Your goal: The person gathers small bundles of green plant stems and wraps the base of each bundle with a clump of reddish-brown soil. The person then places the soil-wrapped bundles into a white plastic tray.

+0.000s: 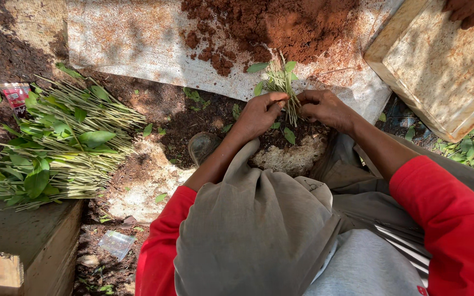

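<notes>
Both hands meet at the middle of the head view, closed around a small bundle of thin green plant cuttings (281, 82) with a few leaves at the top. My left hand (260, 114) pinches the stems from the left. My right hand (325, 108) grips them from the right. The bundle stands upright over dark soil, just in front of a pale sheet (138, 44) that bears a heap of reddish-brown powder (281, 24). My sleeves are red, and grey trouser knees fill the lower part of the view.
A large pile of similar leafy cuttings (56, 148) lies at the left on a concrete ledge (28, 230). A small red packet (16, 96) sits beside it. A pale block (440, 71) stands at upper right, with another person's hand (467, 10) on it. A shoe toe (201, 147) shows near my left forearm.
</notes>
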